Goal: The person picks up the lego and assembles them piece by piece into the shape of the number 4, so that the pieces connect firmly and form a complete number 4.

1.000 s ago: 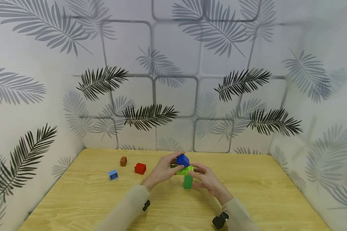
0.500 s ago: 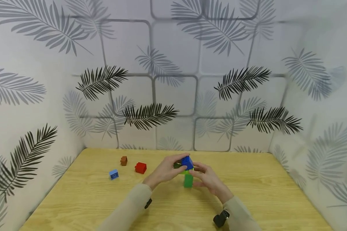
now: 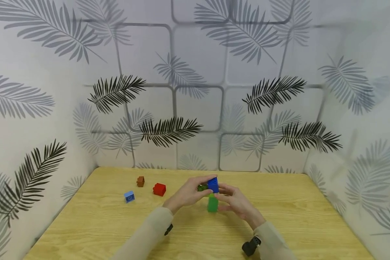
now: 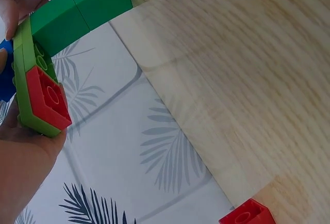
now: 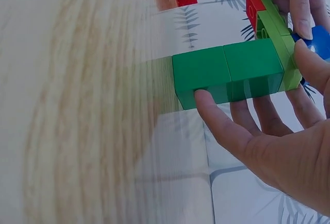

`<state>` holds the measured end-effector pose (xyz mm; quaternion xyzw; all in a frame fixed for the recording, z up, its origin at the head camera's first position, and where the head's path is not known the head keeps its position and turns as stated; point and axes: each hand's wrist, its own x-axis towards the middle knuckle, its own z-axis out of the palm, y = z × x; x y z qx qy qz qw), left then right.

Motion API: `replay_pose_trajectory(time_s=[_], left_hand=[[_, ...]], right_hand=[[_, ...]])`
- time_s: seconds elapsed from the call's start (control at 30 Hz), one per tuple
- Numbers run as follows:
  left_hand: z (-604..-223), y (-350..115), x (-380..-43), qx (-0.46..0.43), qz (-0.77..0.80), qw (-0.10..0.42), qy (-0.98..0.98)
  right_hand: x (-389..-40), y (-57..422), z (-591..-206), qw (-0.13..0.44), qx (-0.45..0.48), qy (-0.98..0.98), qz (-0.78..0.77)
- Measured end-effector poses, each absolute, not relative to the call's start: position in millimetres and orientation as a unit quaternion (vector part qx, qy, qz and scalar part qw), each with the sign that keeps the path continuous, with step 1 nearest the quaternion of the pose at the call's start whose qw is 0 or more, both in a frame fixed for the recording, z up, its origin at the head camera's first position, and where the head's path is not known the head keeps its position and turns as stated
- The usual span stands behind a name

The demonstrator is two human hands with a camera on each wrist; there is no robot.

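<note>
My left hand (image 3: 190,193) pinches a blue toy brick (image 3: 213,185) between thumb and fingers. The brick sits at the right end of a lime-green layer (image 4: 21,74); whether it is fully pressed on cannot be seen. Below that end stand two stacked green bricks (image 5: 227,74), upright on the table. A red brick (image 4: 49,100) hangs under the layer's other end. My right hand (image 3: 238,204) grips this structure from the right, with fingers along the green bricks and the thumb up by the lime layer and blue brick. Dark green studs show behind my left hand.
To the left on the wooden table (image 3: 279,209) lie a loose red brick (image 3: 159,189), a small brown brick (image 3: 141,181) and a light blue brick (image 3: 129,196) on its side. A leaf-patterned wall (image 3: 198,108) rises at the table's back edge.
My left hand has moved right with the blue brick, from the middle of the lime layer to its end over the green bricks. My right hand stays nearly still.
</note>
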<state>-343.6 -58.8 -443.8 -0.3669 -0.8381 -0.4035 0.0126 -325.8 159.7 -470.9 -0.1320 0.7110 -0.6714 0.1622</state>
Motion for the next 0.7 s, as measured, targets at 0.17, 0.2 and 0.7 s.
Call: replay_pose_trajectory(time_s=[0.17, 0.2, 0.7], left_hand=[[-441, -57, -341, -0.370, -0.375, 0.022, -0.850], [-440, -57, -340, -0.369, -0.367, 0.023, -0.853], [-439, -47, -331, -0.330, -0.273, 0.063, -0.902]], right_hand=[[-325, 160, -471, 0.153, -0.136, 0.709, -0.675], [-324, 160, -471, 0.154, -0.136, 0.707, -0.677], [-322, 156, -459, 0.114, -0.112, 0.685, -0.711]])
